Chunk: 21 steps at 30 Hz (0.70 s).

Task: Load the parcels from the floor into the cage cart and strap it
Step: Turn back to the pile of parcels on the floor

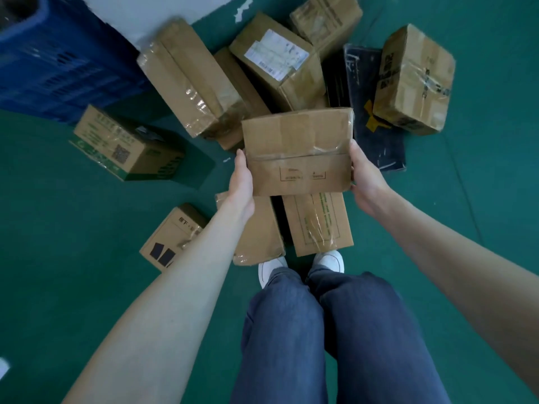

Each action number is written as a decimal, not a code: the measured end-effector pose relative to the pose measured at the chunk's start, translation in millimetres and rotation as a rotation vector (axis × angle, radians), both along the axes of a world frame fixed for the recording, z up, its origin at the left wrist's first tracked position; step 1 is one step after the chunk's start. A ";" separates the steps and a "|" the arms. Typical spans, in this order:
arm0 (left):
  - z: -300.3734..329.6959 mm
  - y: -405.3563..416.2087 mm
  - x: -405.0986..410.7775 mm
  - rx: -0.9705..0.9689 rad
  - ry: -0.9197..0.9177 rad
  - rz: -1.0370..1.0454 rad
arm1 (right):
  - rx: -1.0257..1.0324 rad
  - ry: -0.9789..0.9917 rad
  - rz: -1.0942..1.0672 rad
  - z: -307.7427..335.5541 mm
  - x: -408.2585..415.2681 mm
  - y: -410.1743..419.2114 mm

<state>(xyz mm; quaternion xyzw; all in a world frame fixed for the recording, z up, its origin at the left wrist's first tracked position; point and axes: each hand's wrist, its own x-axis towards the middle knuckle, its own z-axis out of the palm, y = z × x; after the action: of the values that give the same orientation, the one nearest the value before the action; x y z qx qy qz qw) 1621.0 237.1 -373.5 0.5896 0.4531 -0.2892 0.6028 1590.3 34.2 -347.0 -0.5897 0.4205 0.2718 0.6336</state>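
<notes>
Currently left hand [241,182] and right hand [366,182] clamp opposite sides of a taped cardboard parcel [297,153], lifted off the green floor [73,228]. Below the hands: two flat parcels [318,223]. Beyond them: parcel pile [277,62], blue crate [58,62] far left.

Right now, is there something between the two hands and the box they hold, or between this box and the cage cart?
Nothing lies between the hands and the held box: the left hand and right hand press directly on its sides. The cage cart is not clearly in view, so the way to it cannot be judged.
</notes>
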 end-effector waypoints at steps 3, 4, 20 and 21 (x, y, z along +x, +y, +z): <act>74.4 5.6 -14.4 0.011 0.018 0.001 | -0.040 -0.015 0.004 69.3 -13.6 2.2; 96.8 6.3 -19.8 0.011 0.020 0.015 | -0.048 -0.014 0.002 89.7 -18.9 3.3; 468.2 60.8 -158.1 0.005 -0.372 -0.165 | -0.125 -0.199 0.023 454.5 -165.6 33.9; 475.5 64.0 -168.2 -0.042 -0.363 -0.119 | -0.111 -0.220 0.041 462.6 -174.2 37.6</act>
<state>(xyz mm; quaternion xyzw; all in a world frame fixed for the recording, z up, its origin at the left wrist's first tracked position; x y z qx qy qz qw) 1452.9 301.1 102.1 0.6454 0.2950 -0.2226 0.6685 1416.1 71.8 115.6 -0.6588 0.3507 0.1948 0.6365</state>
